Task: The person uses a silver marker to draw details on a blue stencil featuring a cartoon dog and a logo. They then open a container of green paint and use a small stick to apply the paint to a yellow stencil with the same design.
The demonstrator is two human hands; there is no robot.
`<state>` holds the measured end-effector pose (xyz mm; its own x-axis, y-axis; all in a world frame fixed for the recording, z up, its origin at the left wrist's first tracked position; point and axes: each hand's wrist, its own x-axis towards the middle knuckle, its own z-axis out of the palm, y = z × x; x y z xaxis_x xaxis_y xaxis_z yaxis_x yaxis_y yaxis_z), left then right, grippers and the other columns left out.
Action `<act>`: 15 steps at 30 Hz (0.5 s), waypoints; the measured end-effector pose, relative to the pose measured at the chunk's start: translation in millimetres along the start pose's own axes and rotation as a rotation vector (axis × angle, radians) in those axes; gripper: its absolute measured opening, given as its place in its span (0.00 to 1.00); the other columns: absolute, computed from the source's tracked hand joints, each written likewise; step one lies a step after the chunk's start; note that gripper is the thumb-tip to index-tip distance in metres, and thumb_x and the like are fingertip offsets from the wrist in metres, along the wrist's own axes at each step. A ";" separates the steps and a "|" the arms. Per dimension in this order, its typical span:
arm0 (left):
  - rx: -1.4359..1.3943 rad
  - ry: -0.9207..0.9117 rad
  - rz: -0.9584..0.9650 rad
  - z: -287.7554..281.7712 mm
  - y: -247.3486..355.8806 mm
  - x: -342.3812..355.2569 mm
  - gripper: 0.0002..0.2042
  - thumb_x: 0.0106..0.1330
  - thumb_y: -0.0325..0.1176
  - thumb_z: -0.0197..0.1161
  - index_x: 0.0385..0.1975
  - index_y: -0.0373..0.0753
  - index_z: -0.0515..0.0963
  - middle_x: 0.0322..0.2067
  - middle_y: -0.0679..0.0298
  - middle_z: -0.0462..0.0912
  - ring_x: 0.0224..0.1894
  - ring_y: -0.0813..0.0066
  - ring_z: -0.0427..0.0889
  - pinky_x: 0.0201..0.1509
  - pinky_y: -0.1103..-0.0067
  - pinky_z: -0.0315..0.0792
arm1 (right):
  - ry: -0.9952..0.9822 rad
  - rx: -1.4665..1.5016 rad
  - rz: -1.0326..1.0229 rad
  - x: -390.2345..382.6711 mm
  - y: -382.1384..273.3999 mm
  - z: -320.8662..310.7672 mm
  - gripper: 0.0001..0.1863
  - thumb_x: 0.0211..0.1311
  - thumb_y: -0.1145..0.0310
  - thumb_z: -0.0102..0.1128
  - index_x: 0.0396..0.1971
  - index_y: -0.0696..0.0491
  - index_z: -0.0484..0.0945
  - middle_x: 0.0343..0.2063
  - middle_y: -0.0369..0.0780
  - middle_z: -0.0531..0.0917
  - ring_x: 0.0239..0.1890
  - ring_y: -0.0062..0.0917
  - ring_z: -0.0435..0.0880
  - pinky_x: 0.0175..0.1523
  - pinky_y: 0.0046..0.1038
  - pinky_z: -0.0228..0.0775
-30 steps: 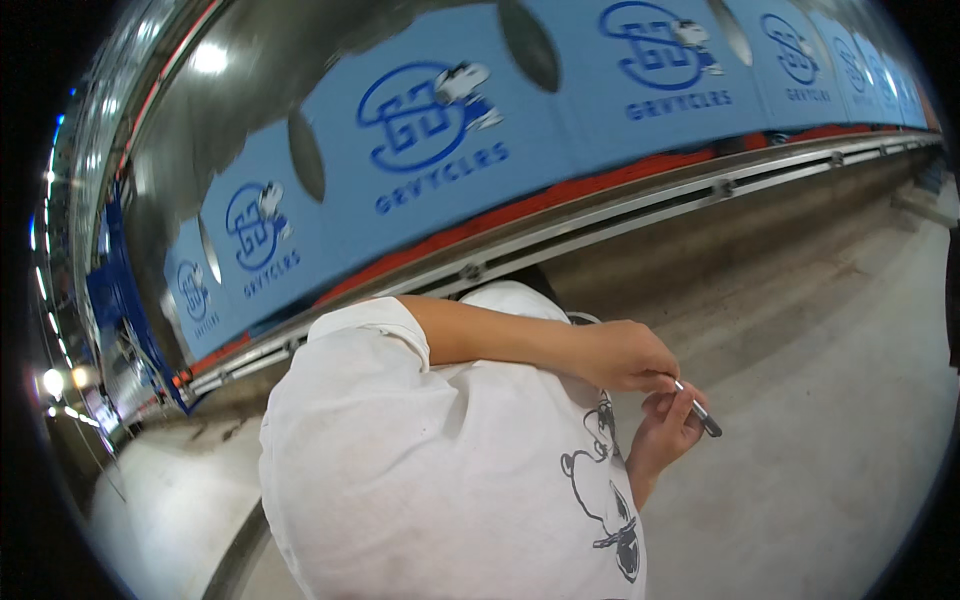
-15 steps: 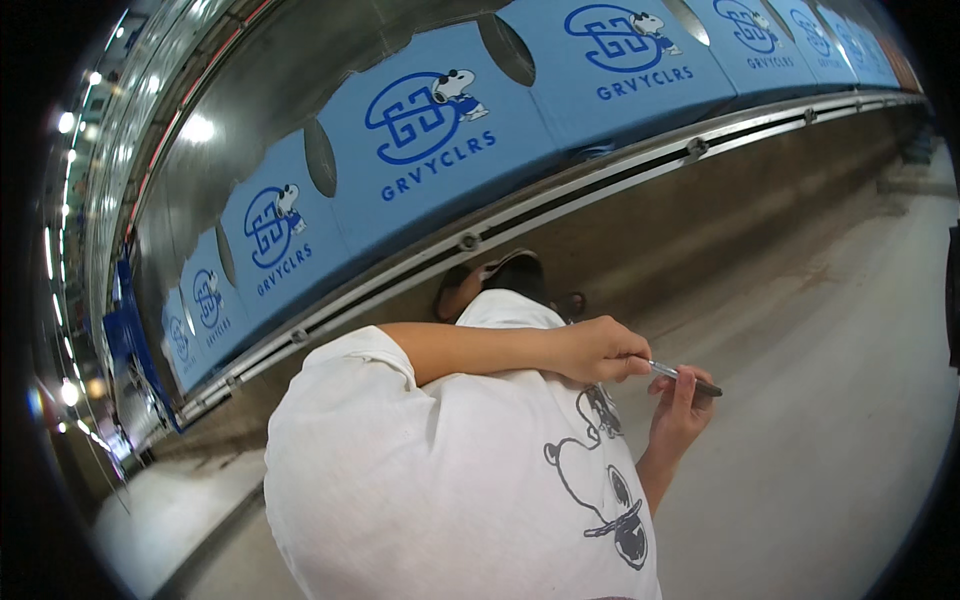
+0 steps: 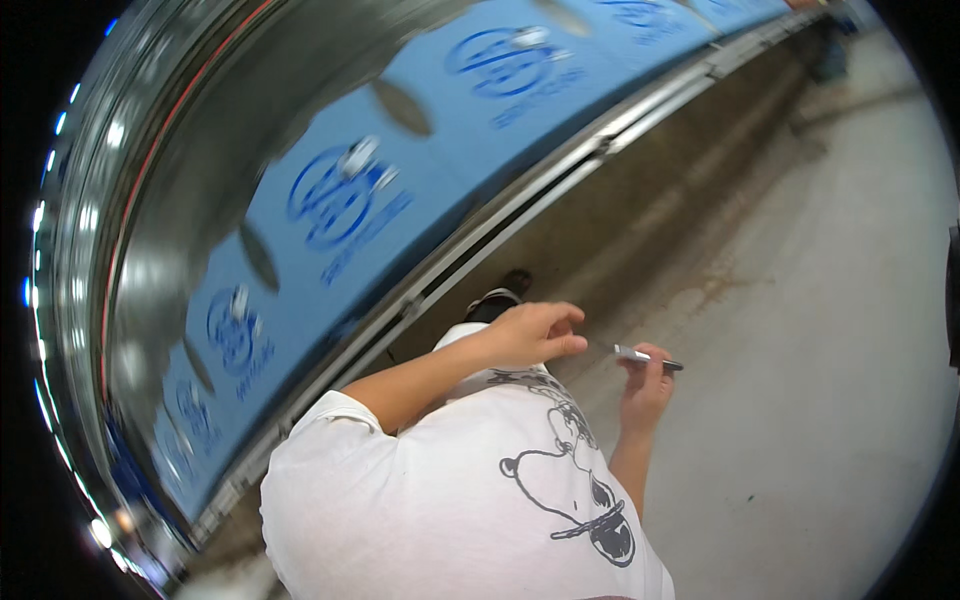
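Observation:
I look down over my white T-shirt [image 3: 430,500], which has a dark cartoon print. My right hand [image 3: 645,390] rises from the lower edge and pinches a slim silver pen-like object [image 3: 645,357] with a dark tip, held level over the floor. My left hand [image 3: 530,335] reaches across my chest from the short sleeve at the left. Its fingers are curled together, a short gap away from the near end of the pen-like object. I see nothing in it.
Grey concrete floor [image 3: 800,330] spreads to the right. A curved wall of blue printed panels [image 3: 350,210] with a metal rail [image 3: 560,180] below runs along the left and top. A dark shoe [image 3: 493,300] shows just past my shirt.
My left hand has come off the pen-like object and now sits just left of it. The right hand still holds it. The view has swung, so the wall fills more of the left.

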<state>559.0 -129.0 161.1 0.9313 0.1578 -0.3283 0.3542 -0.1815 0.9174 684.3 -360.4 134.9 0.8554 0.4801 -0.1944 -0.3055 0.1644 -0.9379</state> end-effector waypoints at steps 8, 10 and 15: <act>0.210 -0.240 0.351 -35.5 196.1 337.1 0.21 0.74 0.47 0.62 0.55 0.35 0.80 0.49 0.53 0.87 0.51 0.58 0.87 0.55 0.68 0.78 | 0.658 0.071 -0.050 135.1 -78.4 -186.3 0.07 0.74 0.68 0.57 0.39 0.56 0.75 0.23 0.32 0.72 0.24 0.14 0.71 0.29 0.19 0.63; 0.238 -0.239 0.324 -19.8 216.9 406.1 0.20 0.74 0.45 0.62 0.54 0.34 0.80 0.49 0.52 0.87 0.51 0.58 0.87 0.55 0.69 0.78 | 0.764 0.089 -0.049 194.6 -81.5 -206.3 0.07 0.72 0.67 0.60 0.36 0.55 0.75 0.20 0.28 0.67 0.20 0.11 0.63 0.24 0.19 0.54; 0.056 -0.231 0.003 28.5 217.7 545.5 0.19 0.75 0.42 0.63 0.55 0.33 0.80 0.47 0.56 0.87 0.52 0.70 0.85 0.56 0.73 0.77 | 0.686 0.081 -0.123 416.6 -169.1 -241.4 0.15 0.70 0.64 0.66 0.24 0.52 0.73 0.19 0.27 0.68 0.17 0.10 0.59 0.22 0.18 0.49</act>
<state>1146.6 -110.1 175.2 0.9249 -0.0682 -0.3742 0.3494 -0.2360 0.9067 1193.3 -396.2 143.1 0.9482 -0.1942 -0.2512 -0.1973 0.2594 -0.9454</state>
